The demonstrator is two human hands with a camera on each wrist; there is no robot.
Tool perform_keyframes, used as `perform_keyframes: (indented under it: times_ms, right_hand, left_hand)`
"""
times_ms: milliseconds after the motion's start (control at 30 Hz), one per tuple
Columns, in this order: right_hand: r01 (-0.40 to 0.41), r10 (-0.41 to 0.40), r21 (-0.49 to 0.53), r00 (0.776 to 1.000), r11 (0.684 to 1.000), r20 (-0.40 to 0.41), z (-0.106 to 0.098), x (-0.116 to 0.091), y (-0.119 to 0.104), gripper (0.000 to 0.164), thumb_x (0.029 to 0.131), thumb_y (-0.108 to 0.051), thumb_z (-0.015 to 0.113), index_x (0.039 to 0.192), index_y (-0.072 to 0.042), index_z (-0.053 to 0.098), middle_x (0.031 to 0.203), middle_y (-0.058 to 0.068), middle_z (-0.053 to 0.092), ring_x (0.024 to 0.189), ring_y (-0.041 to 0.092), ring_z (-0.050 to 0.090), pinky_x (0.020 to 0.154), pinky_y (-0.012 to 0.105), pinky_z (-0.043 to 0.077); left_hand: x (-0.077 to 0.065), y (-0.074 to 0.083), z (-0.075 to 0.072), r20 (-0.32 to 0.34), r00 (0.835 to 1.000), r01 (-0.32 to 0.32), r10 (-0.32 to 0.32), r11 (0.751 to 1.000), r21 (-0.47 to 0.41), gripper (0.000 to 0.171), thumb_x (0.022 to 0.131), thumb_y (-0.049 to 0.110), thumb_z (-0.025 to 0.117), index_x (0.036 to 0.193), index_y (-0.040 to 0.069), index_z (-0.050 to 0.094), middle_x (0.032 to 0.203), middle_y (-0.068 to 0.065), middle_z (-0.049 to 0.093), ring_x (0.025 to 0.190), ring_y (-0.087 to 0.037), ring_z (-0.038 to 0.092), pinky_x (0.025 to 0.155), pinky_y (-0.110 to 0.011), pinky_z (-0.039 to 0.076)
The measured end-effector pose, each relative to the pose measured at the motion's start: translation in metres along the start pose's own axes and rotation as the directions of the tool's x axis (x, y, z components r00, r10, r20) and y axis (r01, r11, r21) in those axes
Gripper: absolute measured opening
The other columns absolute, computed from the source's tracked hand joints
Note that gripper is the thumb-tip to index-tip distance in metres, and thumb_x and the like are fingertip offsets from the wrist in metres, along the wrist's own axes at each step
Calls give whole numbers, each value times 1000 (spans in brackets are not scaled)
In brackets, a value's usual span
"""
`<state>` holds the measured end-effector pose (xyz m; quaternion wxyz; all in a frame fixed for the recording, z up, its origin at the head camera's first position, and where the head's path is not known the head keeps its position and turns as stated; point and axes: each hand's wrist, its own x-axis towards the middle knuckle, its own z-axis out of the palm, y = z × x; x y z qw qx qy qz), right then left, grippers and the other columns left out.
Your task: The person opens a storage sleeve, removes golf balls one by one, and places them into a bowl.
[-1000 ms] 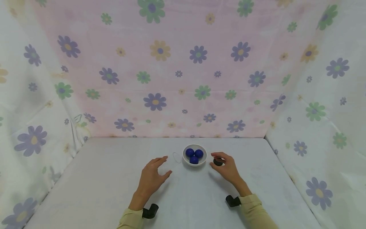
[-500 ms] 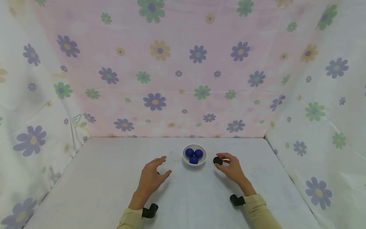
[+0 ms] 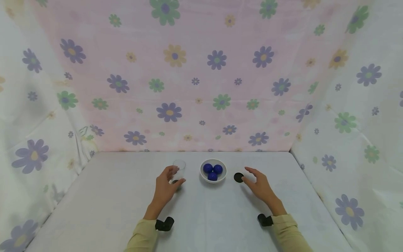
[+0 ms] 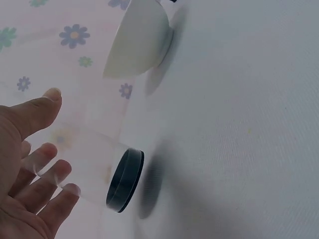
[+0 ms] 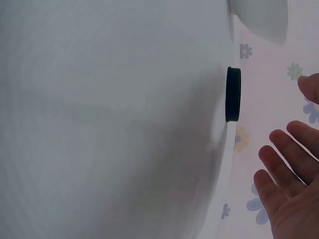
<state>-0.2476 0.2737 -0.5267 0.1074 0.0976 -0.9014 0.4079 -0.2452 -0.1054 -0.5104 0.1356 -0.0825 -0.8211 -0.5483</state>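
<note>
In the head view my left hand [image 3: 165, 185] holds a clear cylindrical jar [image 3: 179, 165] upright, left of the bowl. Its black base [image 4: 125, 180] shows in the left wrist view with a shadow beside it, slightly apart. Several fingertips [image 4: 62, 169] show through the clear wall; the thumb is on the other side. A round black lid [image 3: 239, 177] lies flat on the table to the right of the bowl. Beside it, my right hand [image 3: 259, 185] has its fingers spread and holds nothing; the right wrist view shows a gap between the hand and the lid [image 5: 233, 94].
Between the hands stands a white bowl [image 3: 213, 181] with three dark blue balls [image 3: 212, 176] in it. The table [image 3: 207, 217] has a white cover. Flowered cloth [image 3: 195, 66] hangs at the back and both sides.
My left hand has brought the jar from a tilt to upright, moving its rim left and back. My right hand has put the black lid down, let go and drawn right.
</note>
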Motion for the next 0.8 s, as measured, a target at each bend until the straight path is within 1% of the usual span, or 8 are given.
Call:
perform_keyframes:
  times_ms: [100,267,367,467,567,667,733,800]
  right_hand:
    - [-6,10,-76,999,997,44,-3,0,1,55,100,-20,66,144,8,50,148,29,50,139,48,44,115,62,35]
    - [33,-7,-208,992,978,124,-9,-2,0,62,105,-27,58,150,11,38,155,32,38,145,51,33,118,63,27]
    - [63,-26,-289,991,955,131,-11,-3,-1,63,105,-28,56,150,12,37,155,33,37,144,53,32,117,66,25]
    - [67,-22,-368,992,927,127,-13,-4,-1,64,106,-31,54,152,10,35,156,33,35,145,54,30,116,70,24]
    - [38,16,-413,992,910,125,-16,-5,0,67,107,-36,51,155,7,31,159,31,30,148,53,24,117,72,18]
    - [7,55,-439,990,898,127,-19,-7,0,70,108,-39,48,157,6,27,161,31,25,150,52,18,118,72,13]
    - [-10,77,-456,989,890,129,-21,-8,2,71,108,-41,46,157,6,25,162,31,23,151,52,16,117,73,11]
    - [-28,99,-467,987,884,129,-22,-9,3,72,108,-43,45,158,6,24,163,32,21,151,52,14,117,74,9]
  left_hand:
    - [3,-6,1,-1,999,32,-32,999,-33,49,84,6,83,126,3,58,131,-19,66,130,-35,59,109,-52,46]
    - [6,-15,2,16,997,78,-77,994,-70,50,88,7,80,130,5,53,137,-18,62,133,-36,55,112,-54,43]
    - [6,-20,3,21,997,78,-77,994,-72,50,89,8,79,130,5,51,138,-19,60,134,-37,54,112,-56,42]
    - [7,-23,3,26,997,70,-69,996,-55,49,89,8,79,129,6,50,138,-20,60,135,-39,52,111,-57,42]
    - [7,-25,0,47,996,72,-71,997,-9,53,89,13,79,132,5,50,143,-22,57,140,-41,47,113,-58,39]
    - [7,-26,-8,100,992,65,-71,996,66,67,90,23,79,144,4,44,152,-25,47,145,-43,39,115,-61,34]
    - [6,-27,-16,138,988,48,-67,989,140,78,91,32,78,152,4,38,157,-25,40,148,-44,34,117,-63,31]
    - [5,-26,-27,170,984,16,-56,973,232,84,93,39,74,156,3,33,160,-26,35,150,-45,28,118,-65,26]
